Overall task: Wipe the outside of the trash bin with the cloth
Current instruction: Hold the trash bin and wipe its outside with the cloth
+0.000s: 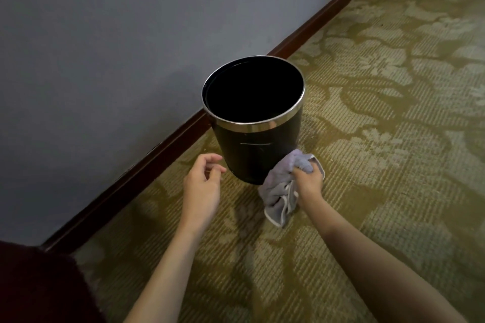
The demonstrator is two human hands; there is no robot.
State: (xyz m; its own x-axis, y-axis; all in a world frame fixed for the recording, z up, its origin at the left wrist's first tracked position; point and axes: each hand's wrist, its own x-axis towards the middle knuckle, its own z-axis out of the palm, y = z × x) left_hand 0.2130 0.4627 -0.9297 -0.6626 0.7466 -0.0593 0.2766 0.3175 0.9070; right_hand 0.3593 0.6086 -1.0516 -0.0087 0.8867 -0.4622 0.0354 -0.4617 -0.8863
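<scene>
My right hand (309, 180) squeezes the soft grey cloth (282, 186) against the round black metal trash bin (252, 149), low down. My left hand (202, 186) hangs loose and holds nothing. I should hold the rim and rub all around.

Both forearms are bare, without sleeves; the left hand (202, 186) and right hand (309, 181) wear no gloves.

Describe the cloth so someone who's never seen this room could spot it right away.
Start at the grey wall with its dark wooden skirting board, where a black trash bin with a shiny metal rim stands on the patterned green carpet. At the bin's lower right side, the right hand holds the cloth. It is the only soft, crumpled thing there: pale lilac-grey with a white edge.
</scene>
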